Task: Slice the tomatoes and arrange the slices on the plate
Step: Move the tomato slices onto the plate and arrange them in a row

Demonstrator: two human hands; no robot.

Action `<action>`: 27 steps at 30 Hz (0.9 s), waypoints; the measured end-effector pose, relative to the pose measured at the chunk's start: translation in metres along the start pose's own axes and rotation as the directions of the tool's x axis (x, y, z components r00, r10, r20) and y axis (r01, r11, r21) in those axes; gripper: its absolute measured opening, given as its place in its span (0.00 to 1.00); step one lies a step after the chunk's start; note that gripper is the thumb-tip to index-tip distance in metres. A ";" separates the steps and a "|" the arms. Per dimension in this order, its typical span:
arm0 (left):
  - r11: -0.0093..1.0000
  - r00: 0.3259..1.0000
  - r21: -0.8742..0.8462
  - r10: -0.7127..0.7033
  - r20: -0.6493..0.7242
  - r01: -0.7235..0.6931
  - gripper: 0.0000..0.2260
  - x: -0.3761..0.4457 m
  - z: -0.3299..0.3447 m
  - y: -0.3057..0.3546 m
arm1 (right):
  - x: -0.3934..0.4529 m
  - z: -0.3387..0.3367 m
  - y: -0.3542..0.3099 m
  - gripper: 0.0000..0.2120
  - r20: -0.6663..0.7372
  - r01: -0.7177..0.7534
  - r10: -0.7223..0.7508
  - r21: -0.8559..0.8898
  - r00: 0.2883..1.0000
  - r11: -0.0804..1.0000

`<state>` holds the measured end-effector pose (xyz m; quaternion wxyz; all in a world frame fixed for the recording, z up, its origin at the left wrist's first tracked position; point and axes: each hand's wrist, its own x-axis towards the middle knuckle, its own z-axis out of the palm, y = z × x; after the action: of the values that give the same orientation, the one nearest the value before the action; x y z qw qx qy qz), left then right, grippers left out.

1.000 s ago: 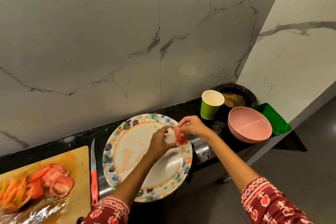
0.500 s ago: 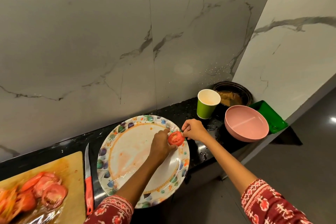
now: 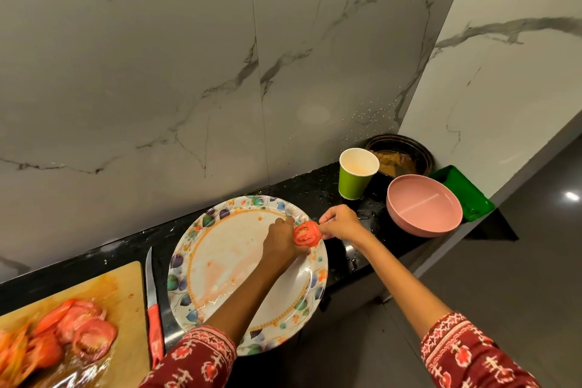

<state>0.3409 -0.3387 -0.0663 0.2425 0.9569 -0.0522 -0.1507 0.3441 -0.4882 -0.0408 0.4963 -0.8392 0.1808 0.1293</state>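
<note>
A large floral-rimmed plate [image 3: 195, 268] lies on the black counter. One red tomato slice [image 3: 307, 233] lies at the plate's right rim. My left hand [image 3: 282, 241] reaches across the plate and touches the slice's left side. My right hand [image 3: 338, 224] pinches the slice's right edge with its fingertips. Several more tomato slices [image 3: 82, 327] lie piled on the wooden cutting board [image 3: 122, 287] at the lower left. A red-handled knife [image 3: 152, 312] lies between the board and the plate.
A green paper cup [image 3: 356, 173], a pink bowl [image 3: 423, 208], a dark bowl with brown contents [image 3: 400, 156] and a green tray [image 3: 463, 190] stand at the counter's right end. Marble wall runs behind; the counter's front edge drops to the floor.
The slice, held up between both hands a second ago, now lies flat at the plate's right rim. Both hands stay at the slice.
</note>
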 end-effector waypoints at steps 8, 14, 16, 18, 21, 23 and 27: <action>0.996 1.000 -0.086 -0.013 -0.016 0.012 0.29 0.002 0.002 0.000 | -0.001 0.006 0.004 0.08 -0.020 -0.023 0.025 0.101 0.999 0.995; 0.986 0.999 -0.165 -0.005 -0.047 -0.003 0.31 0.001 0.002 0.002 | -0.002 0.009 0.008 0.08 -0.050 -0.028 0.035 0.134 0.998 0.991; 0.983 0.999 -0.185 0.001 -0.048 -0.010 0.31 0.001 0.001 0.002 | -0.002 0.009 0.008 0.09 -0.044 -0.035 0.042 0.156 0.998 0.987; 0.978 0.999 -0.209 -0.003 -0.050 -0.008 0.32 0.001 -0.001 0.001 | -0.001 0.008 0.010 0.09 -0.036 -0.046 0.054 0.179 0.998 0.983; 0.967 0.998 -0.253 -0.002 -0.064 -0.014 0.33 -0.002 -0.003 -0.006 | 0.002 0.007 0.013 0.10 -0.096 -0.065 0.089 0.234 0.991 0.970; 0.964 0.997 -0.265 0.004 -0.077 -0.025 0.31 -0.005 -0.006 -0.014 | 0.003 0.005 0.014 0.09 -0.187 -0.043 0.088 0.234 0.978 0.971; 0.960 0.990 -0.280 -0.023 -0.142 -0.018 0.25 -0.017 -0.016 -0.034 | 0.000 0.008 0.007 0.06 -0.291 0.088 -0.041 0.150 0.956 0.985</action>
<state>0.3305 -0.2986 -0.0643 0.3785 0.9214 -0.0115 -0.0874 0.3410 -0.4847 -0.0502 0.5351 -0.8116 0.2331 -0.0251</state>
